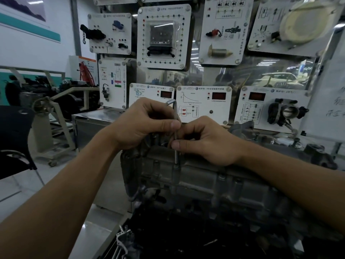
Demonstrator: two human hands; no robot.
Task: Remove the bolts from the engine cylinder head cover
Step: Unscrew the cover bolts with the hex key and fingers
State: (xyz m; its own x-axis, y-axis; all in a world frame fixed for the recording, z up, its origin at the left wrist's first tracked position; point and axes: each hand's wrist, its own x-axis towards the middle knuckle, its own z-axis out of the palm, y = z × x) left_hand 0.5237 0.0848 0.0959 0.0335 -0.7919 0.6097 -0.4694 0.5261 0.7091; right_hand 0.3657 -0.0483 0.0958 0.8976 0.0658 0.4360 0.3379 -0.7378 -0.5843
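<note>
A grey metal engine cylinder head cover fills the lower middle of the view. An L-shaped hex key stands upright, its lower tip seated in a bolt on the cover's near top edge. My left hand pinches the key's upper shaft just under its bend. My right hand pinches the shaft lower down between thumb and forefinger. More bolts stick up at the cover's far right.
A display wall of white sensor panels stands directly behind the engine. A throttle body is mounted at right. A metal cabinet sits at left, with another engine on a wheeled stand and a black chair beyond.
</note>
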